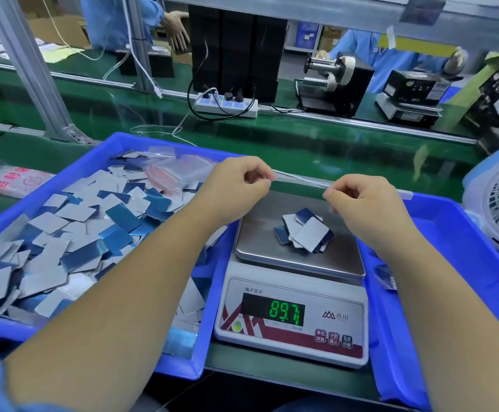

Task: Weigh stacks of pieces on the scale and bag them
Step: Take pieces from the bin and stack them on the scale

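Both hands stretch a clear bag above the scale.

A blue bin (99, 156) on the left holds loose pieces (73, 212). The left hand (233, 185) pinches one end of the bag (298, 179), the right hand (358, 203) the other, held apart. A small stack (304, 230) lies on the scale (293, 292), which reads 89.7. A second bin (450, 233) stands right of it on the bench (301, 150).

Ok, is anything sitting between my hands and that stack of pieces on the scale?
Nothing visible blocks it. The stack of pieces lies uncovered on the scale, below the left hand and right hand. Both hands are busy, though, pinching a clear bag stretched between them.
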`<state>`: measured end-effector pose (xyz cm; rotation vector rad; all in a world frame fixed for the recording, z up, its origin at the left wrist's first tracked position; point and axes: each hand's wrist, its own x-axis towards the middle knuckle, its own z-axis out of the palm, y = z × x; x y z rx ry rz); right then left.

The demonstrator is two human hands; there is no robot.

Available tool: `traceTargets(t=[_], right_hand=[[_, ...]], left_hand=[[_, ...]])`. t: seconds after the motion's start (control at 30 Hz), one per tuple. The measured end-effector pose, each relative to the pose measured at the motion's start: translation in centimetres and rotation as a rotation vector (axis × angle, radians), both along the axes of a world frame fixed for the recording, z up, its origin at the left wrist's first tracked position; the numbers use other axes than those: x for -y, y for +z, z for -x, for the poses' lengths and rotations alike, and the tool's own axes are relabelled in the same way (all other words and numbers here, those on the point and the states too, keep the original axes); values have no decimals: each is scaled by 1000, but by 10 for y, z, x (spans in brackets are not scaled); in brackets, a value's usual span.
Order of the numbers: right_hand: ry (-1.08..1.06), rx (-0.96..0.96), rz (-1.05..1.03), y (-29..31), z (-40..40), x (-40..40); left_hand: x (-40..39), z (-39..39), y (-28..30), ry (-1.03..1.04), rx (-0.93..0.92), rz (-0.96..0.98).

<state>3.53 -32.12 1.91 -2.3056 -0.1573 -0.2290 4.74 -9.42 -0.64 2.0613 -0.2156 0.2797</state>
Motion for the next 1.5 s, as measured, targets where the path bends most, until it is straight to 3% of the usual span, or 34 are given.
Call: traceTargets(t=[0.57, 0.77, 0.87, 1.17, 1.4, 1.5], right_hand=[[140, -89, 105, 0, 3, 2], [126, -60, 165, -3, 0, 2], [127, -66, 183, -4, -1, 2], [124, -70, 211, -4, -1, 2], [97, -54, 164, -3, -1, 3], [83, -63, 160, -3, -1, 4]], left_hand=[[21, 20, 7, -152, 14, -113], [36, 25, 11, -269, 112, -402], [35, 26, 11, -284, 112, -451], [28, 23, 9, -310, -101, -178], [17, 23, 16, -437, -233, 218], [2, 20, 24, -387, -244, 336]])
